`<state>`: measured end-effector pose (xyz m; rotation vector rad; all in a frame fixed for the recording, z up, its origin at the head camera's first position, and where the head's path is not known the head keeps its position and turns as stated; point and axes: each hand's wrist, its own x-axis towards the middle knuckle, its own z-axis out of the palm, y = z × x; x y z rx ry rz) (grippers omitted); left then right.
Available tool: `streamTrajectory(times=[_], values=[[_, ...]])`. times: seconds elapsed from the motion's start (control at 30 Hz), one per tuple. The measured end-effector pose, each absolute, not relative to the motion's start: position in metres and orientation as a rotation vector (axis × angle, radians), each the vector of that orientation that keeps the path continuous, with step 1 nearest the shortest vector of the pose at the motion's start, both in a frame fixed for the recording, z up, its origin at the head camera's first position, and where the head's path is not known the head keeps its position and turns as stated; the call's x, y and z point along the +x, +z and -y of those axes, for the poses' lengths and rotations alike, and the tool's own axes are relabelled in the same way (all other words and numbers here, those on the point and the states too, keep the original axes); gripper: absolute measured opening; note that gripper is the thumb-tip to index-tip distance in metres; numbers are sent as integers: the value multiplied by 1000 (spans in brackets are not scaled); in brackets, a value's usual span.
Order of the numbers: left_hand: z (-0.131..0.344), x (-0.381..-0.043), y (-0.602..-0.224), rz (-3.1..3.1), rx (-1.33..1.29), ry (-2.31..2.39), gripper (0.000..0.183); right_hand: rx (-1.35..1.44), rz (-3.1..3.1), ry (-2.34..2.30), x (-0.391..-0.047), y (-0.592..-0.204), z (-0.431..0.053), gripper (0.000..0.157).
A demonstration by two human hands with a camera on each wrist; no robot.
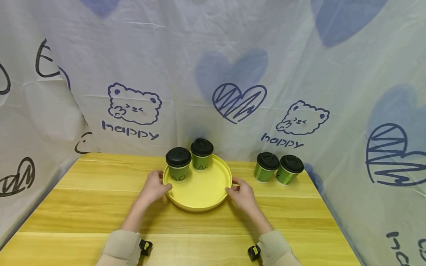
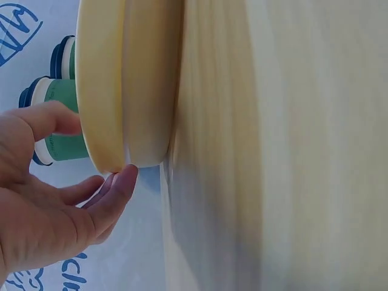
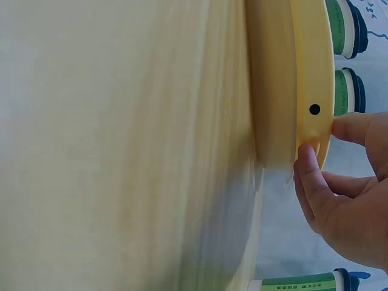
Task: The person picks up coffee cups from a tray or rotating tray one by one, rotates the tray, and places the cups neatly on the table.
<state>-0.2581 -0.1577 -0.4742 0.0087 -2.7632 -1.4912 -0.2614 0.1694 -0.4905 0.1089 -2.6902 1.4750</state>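
A round yellow tray (image 1: 199,192) with a raised rim lies on the wooden table, and in the wrist views a narrower round lower part shows beneath it. Two green paper cups with black lids stand on it: a front left cup (image 1: 179,173) and a rear cup (image 1: 201,162). My left hand (image 1: 155,187) pinches the tray's left rim (image 2: 100,91), thumb at the top edge and fingers against the outer side. At the opposite side my right hand (image 1: 243,194) grips the right rim (image 3: 314,73) the same way, its fingertips below a small black dot.
Two more lidded green cups, a left one (image 1: 265,171) and a right one (image 1: 288,173), stand side by side at the table's back right. A white curtain (image 1: 186,111) with blue hearts and bears hangs right behind the wooden table (image 1: 199,240).
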Motion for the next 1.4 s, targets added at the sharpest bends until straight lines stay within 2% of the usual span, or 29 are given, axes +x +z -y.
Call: streamTrajectory(times=[0.3, 0.47, 1.1, 1.4], values=[[156, -261, -477, 2708, 34, -1541, 68, 111, 2713, 1457, -251, -491, -169, 55], [157, -264, -478, 2720, 38, -1537, 68, 80, 2694, 1500, -250, -490, -170, 53], [167, -285, -477, 2793, 4, -1496, 66, 56, 2717, 1377, -281, -482, -170, 47], [168, -296, -476, 2825, -34, -1471, 63, 96, 2727, 1375, -282, -485, -170, 42]])
